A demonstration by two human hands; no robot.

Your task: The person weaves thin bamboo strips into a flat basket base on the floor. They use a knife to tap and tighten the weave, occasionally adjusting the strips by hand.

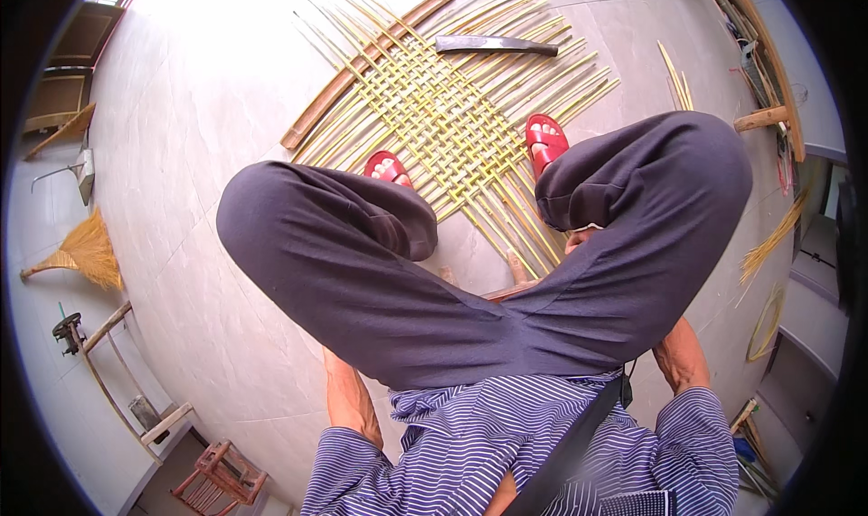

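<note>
A woven mat of green-yellow bamboo strips (pixel 447 109) lies on the floor before me, its long loose ends fanning out. My feet, in red sandals (pixel 546 139), rest on or at its sides. Thighs hide most of both hands. A fingertip of my left hand (pixel 446 275) shows by the near strip ends. Part of my right hand (pixel 581 238) appears beside the right trouser cuff. Another finger (pixel 517 266) touches the near strips; whose hand it belongs to is unclear. A billhook-like knife (pixel 496 44) lies across the strips at the far right.
A long brown wooden bar (pixel 352 75) crosses the mat's far part. Brooms (pixel 88 251) and a wooden frame (pixel 112 373) are at left, with a small reddish chair (pixel 220 475) below. At right are a wooden rack (pixel 766 61), a strip bundle (pixel 773 238) and a coil (pixel 765 323).
</note>
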